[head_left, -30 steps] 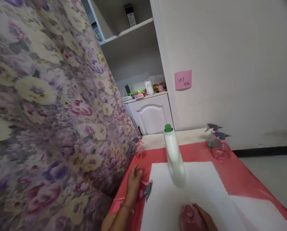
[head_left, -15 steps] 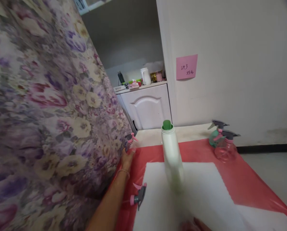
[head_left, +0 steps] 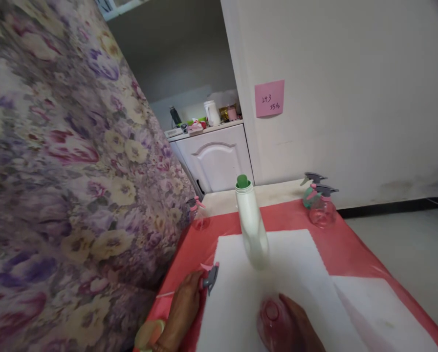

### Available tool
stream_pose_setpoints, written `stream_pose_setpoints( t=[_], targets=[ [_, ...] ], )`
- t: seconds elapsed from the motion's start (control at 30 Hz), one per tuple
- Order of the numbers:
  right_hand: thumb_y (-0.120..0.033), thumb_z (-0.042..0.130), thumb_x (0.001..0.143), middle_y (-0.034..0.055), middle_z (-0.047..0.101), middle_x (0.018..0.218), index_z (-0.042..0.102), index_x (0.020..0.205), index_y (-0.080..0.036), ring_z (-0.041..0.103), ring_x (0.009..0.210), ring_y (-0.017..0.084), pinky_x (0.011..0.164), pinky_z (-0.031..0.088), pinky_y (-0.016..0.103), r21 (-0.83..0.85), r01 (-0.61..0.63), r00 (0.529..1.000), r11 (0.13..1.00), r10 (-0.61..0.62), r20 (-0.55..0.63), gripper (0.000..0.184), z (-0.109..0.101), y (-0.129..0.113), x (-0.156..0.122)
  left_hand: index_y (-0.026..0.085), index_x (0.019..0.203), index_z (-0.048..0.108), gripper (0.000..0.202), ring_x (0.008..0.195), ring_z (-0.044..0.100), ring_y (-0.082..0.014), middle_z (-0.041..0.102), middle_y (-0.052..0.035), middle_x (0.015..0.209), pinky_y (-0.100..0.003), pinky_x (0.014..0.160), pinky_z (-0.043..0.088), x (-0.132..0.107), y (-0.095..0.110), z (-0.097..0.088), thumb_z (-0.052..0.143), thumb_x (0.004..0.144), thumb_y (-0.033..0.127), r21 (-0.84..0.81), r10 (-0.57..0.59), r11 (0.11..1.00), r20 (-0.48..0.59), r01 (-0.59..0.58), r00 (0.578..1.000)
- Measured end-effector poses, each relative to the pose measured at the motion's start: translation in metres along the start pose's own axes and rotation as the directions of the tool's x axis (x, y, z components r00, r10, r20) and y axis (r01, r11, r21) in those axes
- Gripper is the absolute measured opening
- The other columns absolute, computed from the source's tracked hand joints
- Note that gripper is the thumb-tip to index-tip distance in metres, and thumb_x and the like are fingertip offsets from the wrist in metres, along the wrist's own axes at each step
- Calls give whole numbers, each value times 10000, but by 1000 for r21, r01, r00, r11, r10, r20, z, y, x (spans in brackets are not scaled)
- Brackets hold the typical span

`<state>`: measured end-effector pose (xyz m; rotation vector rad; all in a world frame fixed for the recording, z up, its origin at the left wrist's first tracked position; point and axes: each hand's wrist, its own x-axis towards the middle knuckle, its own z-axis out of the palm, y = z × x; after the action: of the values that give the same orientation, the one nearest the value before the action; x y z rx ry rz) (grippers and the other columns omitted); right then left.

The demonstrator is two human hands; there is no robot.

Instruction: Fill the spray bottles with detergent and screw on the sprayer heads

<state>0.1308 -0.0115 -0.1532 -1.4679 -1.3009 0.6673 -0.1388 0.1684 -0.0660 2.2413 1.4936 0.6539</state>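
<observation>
"One far-left bottle [head_left: 200, 223], one pinkish bottle [head_left: 322, 216] and one green bottle [head_left: 307, 196] far right all wear sprayers [head_left: 326, 189]. What's left?"

"The near bottle [head_left: 267, 328], open-mouthed; the right hand [head_left: 300, 322] curls round it. The loose sprayer [head_left: 211, 279] is off, lying to its left."

"And the left hand [head_left: 184, 299]?"

"Bent at that sprayer; I can't tell whether it pinches. The earlier frame shows it at the far-left bottle instead."

Bare fingers [head_left: 194, 278], slim bracelet [head_left: 161, 346] on left wrist
</observation>
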Motion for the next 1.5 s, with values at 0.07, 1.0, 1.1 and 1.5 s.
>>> stream_pose_setpoints(
  t=[0.07, 1.0, 1.1, 1.5],
  targets=[
    [-431, 634, 827, 65, 655, 1256, 341, 1441, -352, 655, 1093, 336, 780, 633, 394, 11, 4, 1000, 1000, -4, -28, 685, 0, -1, -2, 228, 1065, 666, 371, 1028, 636, -233, 712, -78, 1104, -356, 940, 448, -3, 2, 3, 418, 810, 123, 110, 21, 994, 39, -25, 999],
    [-208, 785, 581, 109, 429, 1418, 260, 1426, -255, 424, 1326, 323, 1123, 357, 488, 103, 136, 989, 985, -129, -68, 996, 5, 4, 5, 215, 1037, 649, 262, 832, 649, -137, 670, -11, 965, -239, 719, 544, -67, 260, -53, 703, 798, 306, -851, -63, 462, -313, -250, 948],
    [-223, 826, 550, 127, 428, 1421, 261, 1424, -243, 417, 1330, 331, 1127, 351, 486, 115, 131, 990, 985, -124, -66, 1041, 5, 4, 6, 204, 1038, 646, 261, 861, 647, -150, 665, -30, 1012, -256, 727, 541, -67, 259, -43, 691, 807, 314, -849, -48, 473, -292, -236, 955],
    [-306, 853, 547, 163, 431, 1413, 291, 1406, -187, 423, 1331, 333, 1134, 347, 483, 108, 122, 991, 987, -114, -74, 1033, 3, -2, 7, 224, 1117, 607, 287, 886, 642, -181, 669, -49, 1096, -311, 801, 508, -64, 228, -7, 628, 860, 350, -782, 26, 605, -168, -149, 986]
  ],
)
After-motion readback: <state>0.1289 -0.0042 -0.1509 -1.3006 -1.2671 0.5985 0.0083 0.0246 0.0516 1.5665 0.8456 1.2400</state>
